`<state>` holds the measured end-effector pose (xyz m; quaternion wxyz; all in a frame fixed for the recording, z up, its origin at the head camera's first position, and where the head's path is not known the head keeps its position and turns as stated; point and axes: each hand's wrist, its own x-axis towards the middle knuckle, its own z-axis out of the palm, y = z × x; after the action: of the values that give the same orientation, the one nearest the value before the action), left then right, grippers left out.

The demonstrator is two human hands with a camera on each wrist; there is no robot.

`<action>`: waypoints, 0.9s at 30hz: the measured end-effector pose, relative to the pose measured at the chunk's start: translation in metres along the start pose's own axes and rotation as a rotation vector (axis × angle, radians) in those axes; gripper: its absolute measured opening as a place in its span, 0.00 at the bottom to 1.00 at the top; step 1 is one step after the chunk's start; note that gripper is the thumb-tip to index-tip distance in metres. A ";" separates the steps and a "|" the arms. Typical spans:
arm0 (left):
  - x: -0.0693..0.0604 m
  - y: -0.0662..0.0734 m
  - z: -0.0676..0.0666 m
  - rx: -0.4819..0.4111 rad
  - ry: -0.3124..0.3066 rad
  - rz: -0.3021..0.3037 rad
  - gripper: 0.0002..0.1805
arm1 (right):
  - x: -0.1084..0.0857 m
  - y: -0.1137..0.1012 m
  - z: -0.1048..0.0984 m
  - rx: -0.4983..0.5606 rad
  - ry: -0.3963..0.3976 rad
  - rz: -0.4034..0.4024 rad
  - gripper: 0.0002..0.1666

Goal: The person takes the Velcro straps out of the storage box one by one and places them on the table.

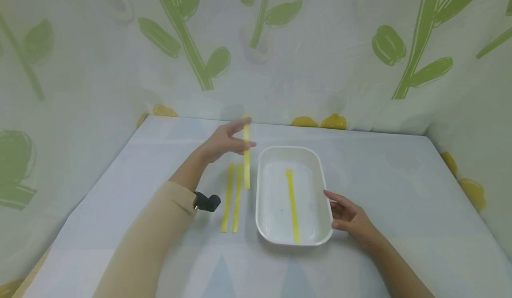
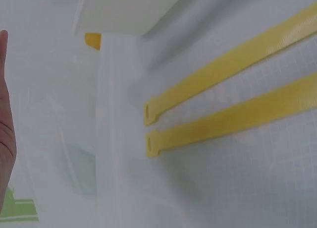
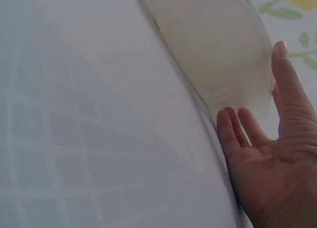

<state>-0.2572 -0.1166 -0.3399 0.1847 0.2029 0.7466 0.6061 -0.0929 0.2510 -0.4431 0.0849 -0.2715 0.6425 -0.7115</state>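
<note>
My left hand (image 1: 225, 143) is raised left of the white tub (image 1: 261, 200), pinching a yellow hook-and-loop cable tie (image 1: 246, 169) that hangs straight down. Below it, two more yellow cable ties (image 1: 228, 200) lie side by side on the table; in the left wrist view their slotted heads (image 2: 153, 144) show. Another yellow tie (image 1: 293, 207) lies lengthwise inside the tub. At the tub's right side, my right hand (image 1: 354, 220) touches the wall and rim with relaxed fingers. The right wrist view shows its fingertips (image 3: 227, 116) against the outer wall and the thumb up near the rim.
The pale table (image 1: 400, 191) ends at the back against a wall covering (image 1: 320, 67) with green stems and yellow flowers. A black wrist device (image 1: 206, 201) sits on the left arm, above the table ties.
</note>
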 end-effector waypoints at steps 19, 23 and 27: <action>-0.051 -0.023 -0.049 0.123 -0.032 -0.126 0.44 | 0.002 0.006 -0.001 -0.029 0.021 0.055 0.39; -0.059 -0.030 -0.048 0.144 -0.030 -0.145 0.44 | 0.002 0.006 -0.001 -0.044 0.016 0.031 0.39; -0.066 -0.041 -0.046 0.137 -0.040 -0.156 0.45 | 0.001 0.006 -0.002 -0.026 0.014 0.033 0.39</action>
<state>-0.2282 -0.1974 -0.3688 0.2317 0.1684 0.7960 0.5332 -0.0961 0.2509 -0.4482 0.0885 -0.2569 0.6566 -0.7036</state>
